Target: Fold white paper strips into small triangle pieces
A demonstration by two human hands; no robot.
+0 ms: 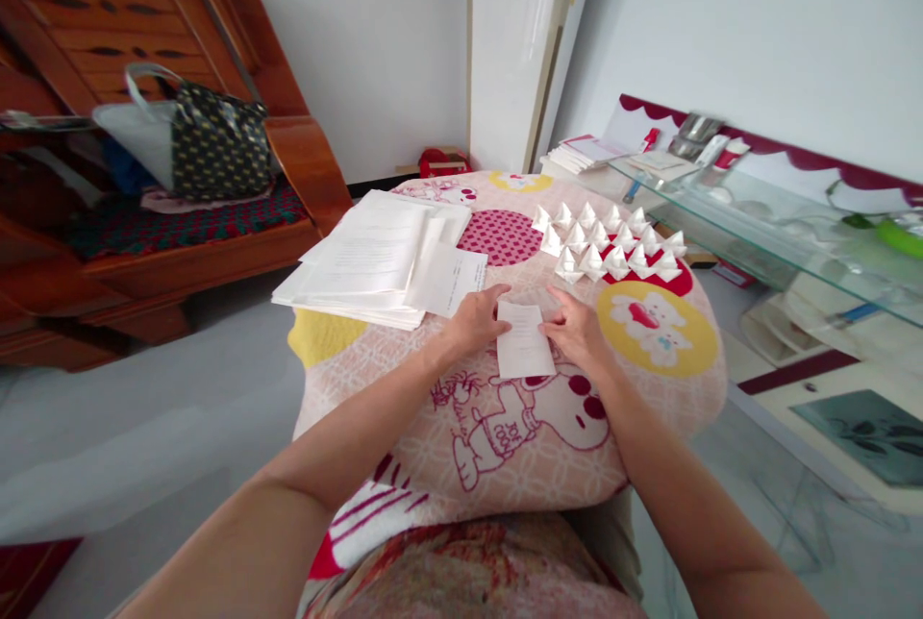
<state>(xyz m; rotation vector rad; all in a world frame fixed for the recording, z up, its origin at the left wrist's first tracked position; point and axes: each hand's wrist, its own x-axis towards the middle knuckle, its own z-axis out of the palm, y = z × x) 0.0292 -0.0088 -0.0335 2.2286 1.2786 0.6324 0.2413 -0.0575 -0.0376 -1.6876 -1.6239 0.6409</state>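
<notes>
A small folded sheet of white paper lies on the patterned tablecloth in front of me, faint print showing on it. My left hand has hold of its upper left edge, thumb on the paper and index finger reaching past the top. On the opposite edge, my right hand grips it in the same way. Beyond my right hand stand several folded white paper boats in rows. To the left of my left hand is a stack of printed paper sheets, with a smaller sheet at its right side.
The tablecloth covers a rounded table. On the right runs a glass-topped shelf unit with cups and papers. A wooden bench with a dotted bag stands left. A tall white air conditioner is at the back.
</notes>
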